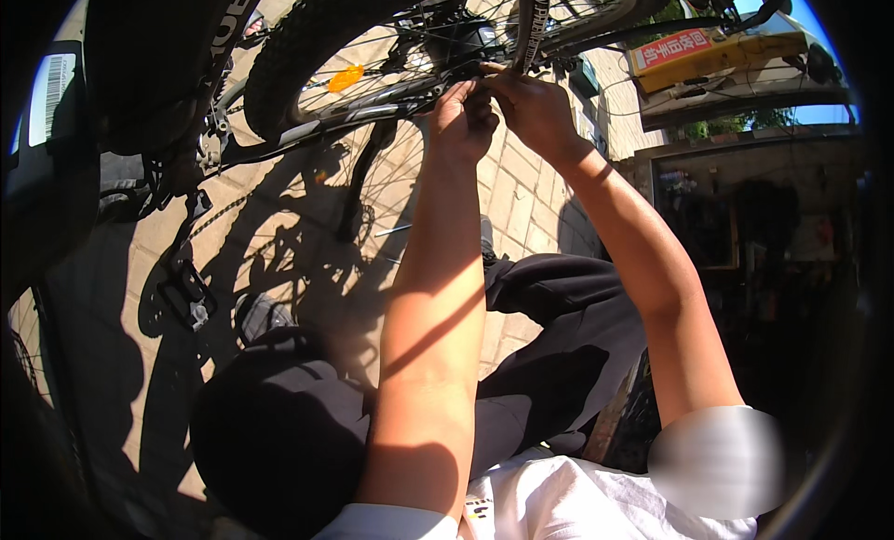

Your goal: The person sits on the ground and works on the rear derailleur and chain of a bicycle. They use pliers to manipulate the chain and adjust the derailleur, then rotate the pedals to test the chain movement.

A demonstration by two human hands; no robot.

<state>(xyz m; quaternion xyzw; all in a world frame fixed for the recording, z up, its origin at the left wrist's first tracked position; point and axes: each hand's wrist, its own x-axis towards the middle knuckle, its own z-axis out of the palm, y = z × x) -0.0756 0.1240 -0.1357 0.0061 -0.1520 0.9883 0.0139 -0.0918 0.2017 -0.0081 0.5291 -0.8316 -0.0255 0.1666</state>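
Note:
Both of my hands are up at a bicycle's wheel hub area (pixel 466 47), among dark metal parts, spokes and a frame tube (pixel 326 121). My left hand (pixel 462 121) has its fingers curled in at the lower edge of these parts. Just to its right, my right hand (pixel 531 102) reaches in with thumb and forefinger closed together close to the left hand's fingertips. Whatever the fingers grip is too small and shaded to make out. An orange reflector (pixel 345 77) sits on the spokes to the left, beside a knobby black tire (pixel 265 70).
A pedal (pixel 186 293) and chain (pixel 214 214) hang at left over sunlit paving (pixel 517 186). A thin rod (pixel 394 230) lies below the wheel. A yellow sign with a red panel (pixel 708 51) is at upper right, above a dark interior (pixel 773 223). My bent legs (pixel 559 344) are below.

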